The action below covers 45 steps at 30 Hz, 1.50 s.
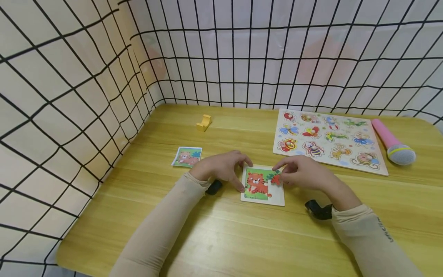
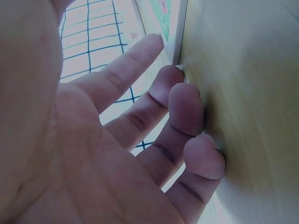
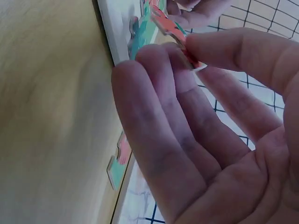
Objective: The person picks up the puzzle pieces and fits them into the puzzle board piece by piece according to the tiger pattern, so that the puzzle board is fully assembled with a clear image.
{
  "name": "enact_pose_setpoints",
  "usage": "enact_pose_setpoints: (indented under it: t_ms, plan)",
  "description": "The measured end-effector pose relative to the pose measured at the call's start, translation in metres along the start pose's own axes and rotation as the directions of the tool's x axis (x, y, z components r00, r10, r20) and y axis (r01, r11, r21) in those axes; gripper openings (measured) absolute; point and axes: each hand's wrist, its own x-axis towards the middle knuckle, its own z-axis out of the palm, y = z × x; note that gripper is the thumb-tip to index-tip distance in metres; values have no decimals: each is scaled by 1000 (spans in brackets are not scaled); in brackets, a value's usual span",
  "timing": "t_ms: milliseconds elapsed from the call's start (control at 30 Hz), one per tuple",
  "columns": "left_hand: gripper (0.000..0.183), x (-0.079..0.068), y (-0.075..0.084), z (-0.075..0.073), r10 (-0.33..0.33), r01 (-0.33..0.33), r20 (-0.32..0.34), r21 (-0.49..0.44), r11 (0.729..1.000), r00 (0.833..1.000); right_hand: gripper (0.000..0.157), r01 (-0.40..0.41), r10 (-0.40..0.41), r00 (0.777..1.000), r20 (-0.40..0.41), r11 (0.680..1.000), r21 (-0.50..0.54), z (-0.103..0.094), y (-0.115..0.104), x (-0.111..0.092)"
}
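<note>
A small square puzzle board (image 1: 278, 199) lies on the table, its left part filled with a red tiger picture (image 1: 257, 182) and its right part bare. My left hand (image 1: 223, 168) touches the board's upper left corner, thumb at the left edge and forefinger at the top edge. In the left wrist view, its other fingertips rest on the table beside the board. Between thumb and forefinger my right hand (image 1: 306, 173) pinches a red puzzle piece (image 3: 166, 23), held over the board's upper right part. The right wrist view also shows a green and pink piece (image 3: 119, 161) lying on the table.
A tiger picture card (image 1: 187, 157) lies left of the board. Behind it sits a small yellow curved block (image 1: 204, 122). At the back right are a wooden insect puzzle (image 1: 327, 140) and a pink toy microphone (image 1: 392, 142). Black netting (image 1: 233, 57) encloses the table's back and left.
</note>
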Motion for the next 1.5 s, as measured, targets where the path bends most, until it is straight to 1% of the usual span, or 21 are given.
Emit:
enact_pose_setpoints:
  t_ms: [233, 333, 433, 500, 700, 833, 967, 1100, 1333, 1500]
  plan:
    - [73, 2, 0, 1, 0, 0, -6, -2, 1000, 1000, 18, -4, 1, 999, 48, 999, 52, 3, 2, -1]
    - [74, 2, 0, 1, -2, 2, -10, -4, 1000, 1000, 18, -20, 15, 998, 66, 997, 78, 3, 3, 0]
    - [74, 2, -1, 1, -5, 5, -14, -3, 1000, 1000, 22, -21, 16, 998, 62, 997, 72, 3, 5, 1]
    - [74, 3, -2, 1, -7, 7, -15, -8, 1000, 1000, 22, -14, 10, 998, 56, 998, 68, 4, 5, 2]
    - [74, 3, -3, 1, -17, 16, -13, -24, 1000, 1000, 11, 22, -22, 1000, 10, 1000, 14, 9, 3, 3]
    - [74, 4, -3, 1, -15, 15, -11, -21, 1000, 1000, 9, 31, -31, 1000, -3, 999, -20, 11, 3, 3]
    - [74, 4, -3, 1, -16, 16, -10, -20, 1000, 1000, 11, 44, -46, 999, -19, 995, -86, 14, 5, 5]
    - [75, 4, -3, 1, -16, 16, -9, -19, 1000, 1000, 12, 48, -49, 999, -9, 990, -132, 15, 5, 7]
    - [75, 2, -1, -1, -14, 14, -11, -25, 1000, 1000, 15, 76, -72, 997, 30, 983, -167, 14, 5, 8]
    - [75, 2, -1, -1, -15, 15, -7, -20, 1000, 1000, 17, 83, -80, 997, 23, 980, -179, 15, 5, 7]
